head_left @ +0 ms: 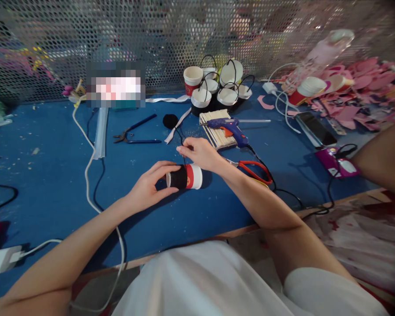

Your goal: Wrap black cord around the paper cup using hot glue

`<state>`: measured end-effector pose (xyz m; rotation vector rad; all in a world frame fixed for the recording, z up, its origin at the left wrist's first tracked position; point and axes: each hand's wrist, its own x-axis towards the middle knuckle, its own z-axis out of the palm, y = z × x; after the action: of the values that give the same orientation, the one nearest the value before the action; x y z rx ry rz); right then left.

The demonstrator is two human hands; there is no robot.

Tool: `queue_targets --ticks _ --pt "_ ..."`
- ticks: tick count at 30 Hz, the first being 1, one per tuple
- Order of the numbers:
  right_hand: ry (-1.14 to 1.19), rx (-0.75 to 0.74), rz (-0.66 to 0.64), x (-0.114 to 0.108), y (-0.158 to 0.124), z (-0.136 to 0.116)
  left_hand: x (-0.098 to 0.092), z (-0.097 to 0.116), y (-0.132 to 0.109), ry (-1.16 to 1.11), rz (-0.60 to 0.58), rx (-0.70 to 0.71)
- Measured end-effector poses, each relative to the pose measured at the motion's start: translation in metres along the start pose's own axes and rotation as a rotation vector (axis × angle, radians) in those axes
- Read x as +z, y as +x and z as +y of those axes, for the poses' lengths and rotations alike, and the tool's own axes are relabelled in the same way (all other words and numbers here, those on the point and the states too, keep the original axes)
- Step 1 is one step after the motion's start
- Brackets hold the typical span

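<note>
While our left hand [149, 184] clamps thumb and fingers around the black-wrapped end of a paper cup [194, 176], our right hand [200, 152] has its fingertips pinched together on the black yarn [184, 160] just above it. The cup lies on its side near the middle of the blue table [237, 206], its white end to the right; its red band carries a pale emblem — too small for us to read. We see red on the cup standing at the far side [193, 80] as well, its marking equally illegible. Pale marks show on the purple box [337, 162] at the right, but we cannot make out words, and a pixelated patch [116, 85] at the far left hides whatever is there.

Beyond our hands lie a yarn ball [170, 120], blue-handled cutters [138, 135] and a glue gun [228, 126] resting across pale sticks [213, 134]. Our right forearm partly covers the red-handled scissors [260, 169], while a white cable [87, 184] passes beneath our left one. Pink scraps [358, 87] crowd the far right — another person's arm [383, 158] reaches in nearer, beside the box.
</note>
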<state>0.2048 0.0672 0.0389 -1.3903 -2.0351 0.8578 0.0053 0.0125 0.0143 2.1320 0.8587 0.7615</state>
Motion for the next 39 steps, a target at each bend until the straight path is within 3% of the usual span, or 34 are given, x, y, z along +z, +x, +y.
queue_targets --ticks 7,12,17,24,27,31,34,39 --pt "-0.133 0.006 -0.010 0.008 0.001 0.006 0.000 0.002 -0.001 -0.005 -0.010 -0.039" --pt "-0.195 -0.020 -0.027 0.012 0.000 0.006 0.003 0.000 0.000 -0.165 0.063 -0.248" --pt "-0.219 0.005 -0.035 0.012 -0.001 0.005 0.005 0.001 0.001 -0.210 -0.001 -0.374" --pt "-0.230 0.023 -0.060 0.008 -0.001 0.002 0.005 -0.001 0.004 -0.213 -0.081 -0.352" --pt "-0.219 0.047 -0.093 0.002 -0.003 -0.002 0.005 -0.002 0.007 -0.135 -0.148 -0.291" --pt "-0.159 0.037 -0.078 -0.011 -0.015 -0.004 0.005 -0.001 0.007 -0.041 -0.154 -0.245" --pt "-0.052 0.083 -0.089 -0.021 -0.030 0.001 0.005 0.000 0.005 -0.013 -0.105 -0.225" --pt "0.153 0.086 -0.237 -0.024 -0.048 0.015 0.006 0.001 0.001 -0.031 0.120 -0.097"
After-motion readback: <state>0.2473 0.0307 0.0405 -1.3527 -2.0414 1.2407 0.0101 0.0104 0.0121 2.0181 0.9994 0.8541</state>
